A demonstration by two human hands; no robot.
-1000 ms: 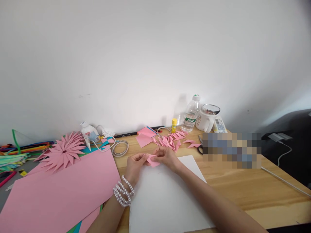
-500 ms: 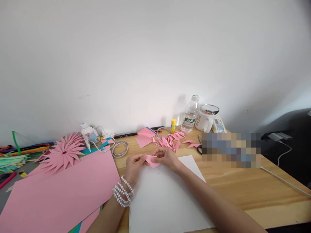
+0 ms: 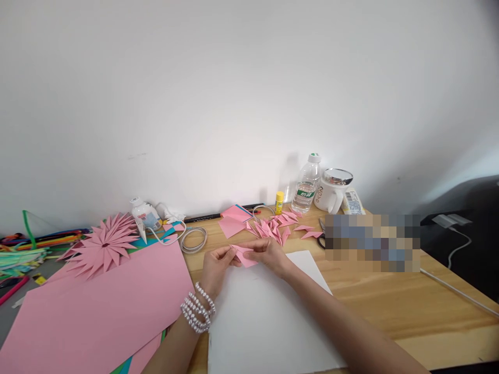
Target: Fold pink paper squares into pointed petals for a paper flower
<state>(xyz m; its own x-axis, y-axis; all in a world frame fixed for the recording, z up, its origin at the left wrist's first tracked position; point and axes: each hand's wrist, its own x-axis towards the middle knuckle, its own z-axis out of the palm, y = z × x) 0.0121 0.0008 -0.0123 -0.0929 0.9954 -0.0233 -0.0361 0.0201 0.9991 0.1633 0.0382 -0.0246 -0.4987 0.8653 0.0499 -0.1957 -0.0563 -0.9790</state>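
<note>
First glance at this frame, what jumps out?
Both hands, left hand and right hand, pinch a small pink folded piece over a white sheet at centre. A big pink sheet fills the lower left, with a spiky pink paper flower behind it.

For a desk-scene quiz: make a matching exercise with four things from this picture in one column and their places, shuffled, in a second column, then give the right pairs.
Things:
1. small pink folded paper
2. pink paper flower
3. white mug
4. white sheet

Places:
A. flat on the table, under both forearms
B. far left, beyond the large pink sheet
C. by the wall, right of the water bottle
D. pinched between left hand and right hand

Pairs: 1-D, 2-B, 3-C, 4-A
</note>
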